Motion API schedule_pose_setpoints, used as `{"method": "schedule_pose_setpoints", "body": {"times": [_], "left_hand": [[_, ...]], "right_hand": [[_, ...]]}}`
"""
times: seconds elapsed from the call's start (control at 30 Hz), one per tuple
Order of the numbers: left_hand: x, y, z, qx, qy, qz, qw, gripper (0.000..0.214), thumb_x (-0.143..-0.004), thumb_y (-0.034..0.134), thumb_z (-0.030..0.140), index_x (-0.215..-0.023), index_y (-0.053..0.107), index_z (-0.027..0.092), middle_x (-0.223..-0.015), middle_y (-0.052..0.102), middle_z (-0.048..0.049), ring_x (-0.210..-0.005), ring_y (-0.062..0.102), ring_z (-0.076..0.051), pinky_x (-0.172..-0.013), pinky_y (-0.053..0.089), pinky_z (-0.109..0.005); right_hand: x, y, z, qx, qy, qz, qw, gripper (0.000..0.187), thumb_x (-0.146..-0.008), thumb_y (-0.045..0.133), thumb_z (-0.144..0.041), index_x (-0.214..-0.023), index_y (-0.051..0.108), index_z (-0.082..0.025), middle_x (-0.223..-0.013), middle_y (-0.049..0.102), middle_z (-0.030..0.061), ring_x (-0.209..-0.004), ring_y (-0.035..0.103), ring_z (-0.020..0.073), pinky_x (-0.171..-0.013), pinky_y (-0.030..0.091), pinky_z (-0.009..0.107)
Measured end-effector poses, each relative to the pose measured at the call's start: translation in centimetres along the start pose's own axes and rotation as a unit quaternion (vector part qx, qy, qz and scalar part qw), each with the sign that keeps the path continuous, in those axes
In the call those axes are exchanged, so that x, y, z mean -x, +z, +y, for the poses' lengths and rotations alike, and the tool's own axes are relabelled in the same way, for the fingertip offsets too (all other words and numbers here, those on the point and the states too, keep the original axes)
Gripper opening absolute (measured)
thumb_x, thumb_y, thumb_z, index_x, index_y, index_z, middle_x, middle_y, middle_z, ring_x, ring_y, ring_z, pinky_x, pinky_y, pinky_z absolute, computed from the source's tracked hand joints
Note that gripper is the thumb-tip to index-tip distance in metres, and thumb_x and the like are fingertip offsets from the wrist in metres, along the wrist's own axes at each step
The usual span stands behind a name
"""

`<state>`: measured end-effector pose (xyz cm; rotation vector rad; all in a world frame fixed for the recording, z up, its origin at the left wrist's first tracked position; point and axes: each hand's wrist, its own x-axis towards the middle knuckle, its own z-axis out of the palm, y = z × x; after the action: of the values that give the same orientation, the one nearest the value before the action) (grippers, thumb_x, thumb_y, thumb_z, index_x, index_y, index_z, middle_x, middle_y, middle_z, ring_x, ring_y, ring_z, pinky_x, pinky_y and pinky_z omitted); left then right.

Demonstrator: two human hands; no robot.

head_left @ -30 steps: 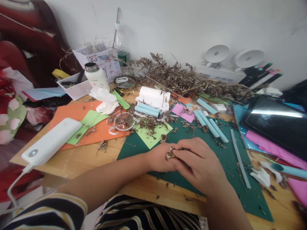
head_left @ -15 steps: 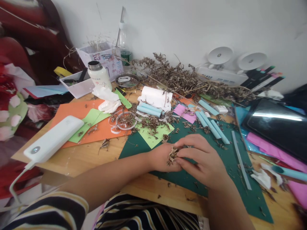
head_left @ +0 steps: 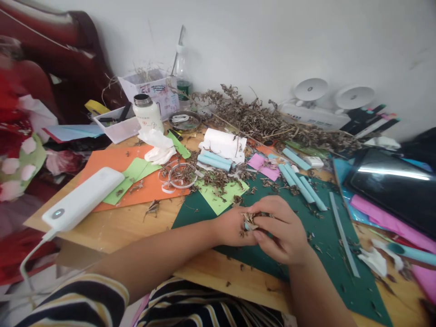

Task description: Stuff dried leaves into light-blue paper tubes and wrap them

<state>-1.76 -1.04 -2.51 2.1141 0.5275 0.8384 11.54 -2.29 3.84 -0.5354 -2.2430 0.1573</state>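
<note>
My left hand (head_left: 231, 225) is closed in a fist over the green mat (head_left: 272, 268). A light blue edge (head_left: 248, 225) shows at its top, like the rolled paper tubes on the mat; the rest is hidden in the fist. Crumpled dried leaves (head_left: 250, 219) stick out there. The fingertips of my right hand (head_left: 282, 229) pinch these leaves against the opening of the fist. Further back lie several light blue paper tubes (head_left: 303, 186) and a green paper sheet (head_left: 221, 200) strewn with leaf crumbs.
A heap of dried plant stems (head_left: 252, 113) lies along the wall. At left are a white power bank (head_left: 85, 197), orange paper (head_left: 102, 163) and an uncapped white bottle (head_left: 148, 116). A clear tape ring (head_left: 182, 186) sits mid-table. A dark tablet (head_left: 391, 177) rests at right.
My right fingers have shifted in over the leaves at the top of my left fist. A light blue edge now shows among them. The whole view has moved slightly.
</note>
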Motion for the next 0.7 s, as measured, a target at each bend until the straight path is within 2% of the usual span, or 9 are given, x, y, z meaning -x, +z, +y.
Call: {"method": "schedule_pose_setpoints", "body": {"times": [0.13, 0.23, 0.37, 0.47, 0.57, 0.7], "left_hand": [[0.0, 0.1, -0.1, 0.021, -0.022, 0.000, 1.000, 0.017, -0.071, 0.052, 0.028, -0.076, 0.053, 0.012, -0.079, 0.058, -0.0049, -0.079, 0.054, -0.015, -0.078, 0.043, -0.026], [0.0, 0.3, -0.4, 0.060, 0.003, 0.013, 0.998, 0.019, -0.072, 0.049, 0.030, -0.073, 0.051, 0.011, -0.072, 0.056, -0.0049, -0.070, 0.054, -0.014, -0.070, 0.045, -0.025], [0.0, 0.2, -0.2, 0.082, 0.008, 0.033, 0.996, 0.017, -0.070, 0.049, 0.026, -0.077, 0.051, 0.011, -0.075, 0.057, -0.0060, -0.074, 0.055, -0.015, -0.069, 0.046, -0.026], [0.0, 0.0, 0.0, 0.092, -0.023, 0.019, 0.995, 0.015, -0.068, 0.052, 0.024, -0.078, 0.050, 0.012, -0.076, 0.057, -0.0047, -0.076, 0.054, -0.015, -0.072, 0.046, -0.026], [-0.1, 0.0, 0.0, 0.103, -0.052, 0.012, 0.993, 0.012, -0.065, 0.054, 0.022, -0.071, 0.049, 0.013, -0.065, 0.053, -0.0003, -0.068, 0.053, -0.013, -0.067, 0.046, -0.025], [-0.1, 0.1, -0.3, 0.124, -0.044, 0.010, 0.991, 0.010, -0.064, 0.053, 0.019, -0.069, 0.047, 0.013, -0.064, 0.049, 0.0015, -0.063, 0.050, -0.011, -0.064, 0.046, -0.024]], "right_hand": [[0.0, 0.3, 0.0, -0.005, 0.004, 0.023, 1.000, 0.014, -0.067, 0.052, -0.011, -0.079, 0.051, -0.018, -0.075, 0.058, 0.0061, -0.069, 0.051, 0.0160, -0.065, 0.045, 0.035], [0.2, 0.3, 0.1, -0.017, 0.009, 0.032, 0.999, 0.024, -0.066, 0.053, -0.009, -0.087, 0.049, -0.019, -0.076, 0.058, 0.0060, -0.072, 0.051, 0.0169, -0.065, 0.046, 0.035], [0.3, 0.2, 0.1, -0.006, -0.002, 0.023, 1.000, 0.029, -0.067, 0.053, -0.009, -0.094, 0.049, -0.018, -0.076, 0.058, 0.0066, -0.072, 0.050, 0.0171, -0.064, 0.045, 0.036], [0.3, -0.1, 0.1, 0.008, -0.026, 0.013, 1.000, 0.028, -0.068, 0.052, -0.008, -0.095, 0.052, -0.017, -0.078, 0.059, 0.0073, -0.072, 0.050, 0.0171, -0.064, 0.045, 0.036], [0.4, -0.4, 0.4, 0.009, -0.044, -0.008, 0.999, 0.024, -0.068, 0.054, -0.009, -0.091, 0.055, -0.016, -0.081, 0.061, 0.0087, -0.076, 0.052, 0.0185, -0.064, 0.046, 0.036], [0.6, -0.7, 0.8, 0.002, -0.049, -0.008, 0.999, 0.019, -0.069, 0.056, -0.009, -0.087, 0.056, -0.014, -0.082, 0.062, 0.0104, -0.078, 0.054, 0.0190, -0.064, 0.047, 0.036]]}}
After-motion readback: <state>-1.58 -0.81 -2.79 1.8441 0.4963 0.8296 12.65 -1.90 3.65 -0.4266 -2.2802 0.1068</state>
